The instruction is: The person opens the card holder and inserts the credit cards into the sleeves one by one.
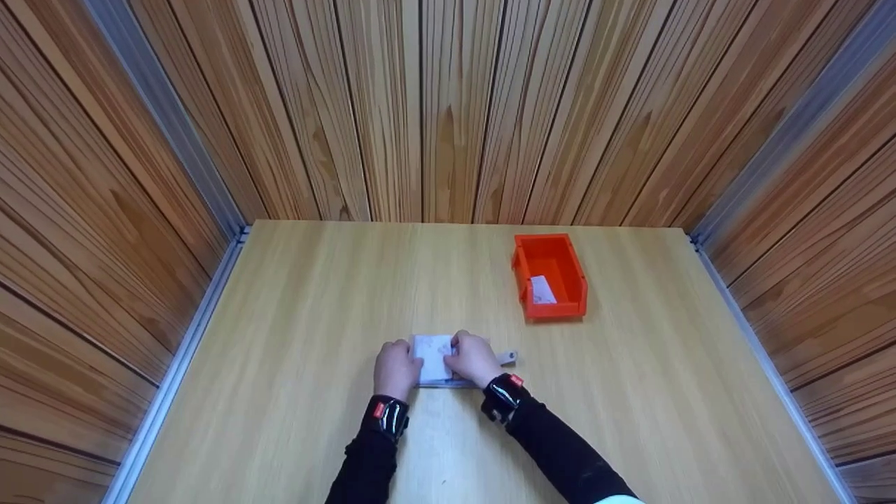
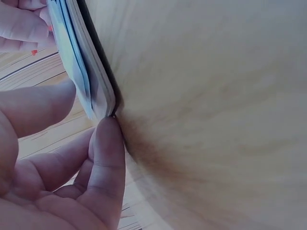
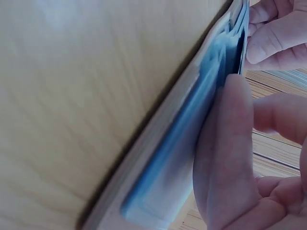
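A flat wallet-like holder [image 3: 128, 196] with a pale cover and bluish layered leaves lies in front of me. On its top in the head view is a white leaf [image 1: 432, 353], and a snap strap [image 1: 508, 358] sticks out at the right. My left hand [image 1: 396, 369] holds the holder's left edge; in the left wrist view the index fingertip [image 2: 109, 129] sits at the corner, with the thumb beside the leaves. My right hand [image 1: 477, 360] pinches the leaves at the white leaf's right side. What lies under that hand is hidden.
An orange bin [image 1: 578, 269] stands at the back right of the wooden table [image 1: 322, 294], with a white piece of paper or card [image 1: 542, 290] in it. Wood-panelled walls [image 1: 455, 112] with grey metal edging enclose the table at the back and sides.
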A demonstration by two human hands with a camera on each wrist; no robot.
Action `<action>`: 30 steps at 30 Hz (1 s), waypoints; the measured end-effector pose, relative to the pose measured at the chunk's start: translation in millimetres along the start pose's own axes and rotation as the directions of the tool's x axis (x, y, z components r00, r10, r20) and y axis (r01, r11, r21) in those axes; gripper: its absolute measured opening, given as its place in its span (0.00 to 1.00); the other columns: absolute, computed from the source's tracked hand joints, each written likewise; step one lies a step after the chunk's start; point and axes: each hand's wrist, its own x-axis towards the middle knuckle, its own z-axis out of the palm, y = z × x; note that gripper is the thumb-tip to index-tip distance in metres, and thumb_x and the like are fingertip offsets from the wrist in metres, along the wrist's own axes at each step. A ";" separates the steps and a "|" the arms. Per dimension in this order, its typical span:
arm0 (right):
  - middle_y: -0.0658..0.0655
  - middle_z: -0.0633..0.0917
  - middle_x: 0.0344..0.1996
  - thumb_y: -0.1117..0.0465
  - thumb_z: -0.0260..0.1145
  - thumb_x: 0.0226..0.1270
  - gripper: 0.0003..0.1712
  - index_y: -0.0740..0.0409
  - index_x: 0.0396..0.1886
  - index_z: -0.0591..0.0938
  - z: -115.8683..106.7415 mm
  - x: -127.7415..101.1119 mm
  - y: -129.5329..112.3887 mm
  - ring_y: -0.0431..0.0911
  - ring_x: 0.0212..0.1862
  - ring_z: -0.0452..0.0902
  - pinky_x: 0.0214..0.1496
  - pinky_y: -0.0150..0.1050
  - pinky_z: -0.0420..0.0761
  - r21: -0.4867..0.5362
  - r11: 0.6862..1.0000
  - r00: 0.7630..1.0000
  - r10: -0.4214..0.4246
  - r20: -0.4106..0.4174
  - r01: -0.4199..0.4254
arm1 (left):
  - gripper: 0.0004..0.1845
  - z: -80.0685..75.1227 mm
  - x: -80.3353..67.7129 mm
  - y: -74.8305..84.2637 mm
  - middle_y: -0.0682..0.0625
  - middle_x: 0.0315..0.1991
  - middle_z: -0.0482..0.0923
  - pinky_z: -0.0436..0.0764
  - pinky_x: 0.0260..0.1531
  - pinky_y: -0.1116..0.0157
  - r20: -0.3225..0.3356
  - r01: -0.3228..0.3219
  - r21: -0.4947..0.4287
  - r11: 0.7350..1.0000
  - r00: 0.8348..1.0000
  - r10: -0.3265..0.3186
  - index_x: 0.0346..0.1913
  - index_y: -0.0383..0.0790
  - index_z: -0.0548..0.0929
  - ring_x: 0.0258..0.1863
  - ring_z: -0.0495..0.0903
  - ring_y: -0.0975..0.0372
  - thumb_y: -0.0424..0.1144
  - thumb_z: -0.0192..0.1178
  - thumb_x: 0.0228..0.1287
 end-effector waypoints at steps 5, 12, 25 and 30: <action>0.54 0.81 0.27 0.63 0.70 0.57 0.17 0.69 0.43 0.80 0.2 -1.2 -2.5 0.45 0.29 0.75 0.33 0.39 0.77 0.016 1.000 1.000 -0.002 0.006 0.002 | 0.16 -0.6 0.2 -0.1 0.40 0.37 0.77 0.77 0.43 0.53 0.026 0.026 -0.005 1.000 0.999 -0.026 0.45 0.26 0.83 0.39 0.79 0.49 0.36 0.69 0.59; 0.50 0.77 0.24 0.62 0.69 0.61 0.19 0.70 0.48 0.79 0.3 -3.4 -3.4 0.42 0.26 0.73 0.28 0.36 0.74 0.055 0.998 0.999 0.006 0.039 -0.008 | 0.17 -2.5 0.7 1.3 0.40 0.39 0.77 0.77 0.44 0.53 0.058 0.050 -0.022 0.999 0.997 -0.048 0.47 0.26 0.82 0.41 0.78 0.50 0.36 0.68 0.60; 0.52 0.81 0.26 0.61 0.70 0.61 0.17 0.69 0.45 0.81 2.6 -6.0 -1.7 0.44 0.28 0.75 0.32 0.38 0.76 0.026 0.998 0.998 -0.065 -0.010 0.065 | 0.15 -0.9 -1.1 -0.5 0.40 0.33 0.77 0.76 0.40 0.52 0.000 -0.037 0.015 0.999 0.999 0.037 0.39 0.27 0.83 0.36 0.78 0.48 0.36 0.71 0.55; 0.51 0.80 0.23 0.62 0.71 0.60 0.17 0.70 0.44 0.81 2.7 -7.8 -0.4 0.44 0.28 0.77 0.32 0.38 0.77 0.027 0.994 0.994 -0.107 -0.032 0.108 | 0.14 -0.9 -1.7 -0.9 0.40 0.32 0.76 0.76 0.38 0.52 -0.014 -0.061 0.038 0.997 0.998 0.062 0.36 0.27 0.82 0.35 0.78 0.47 0.35 0.72 0.52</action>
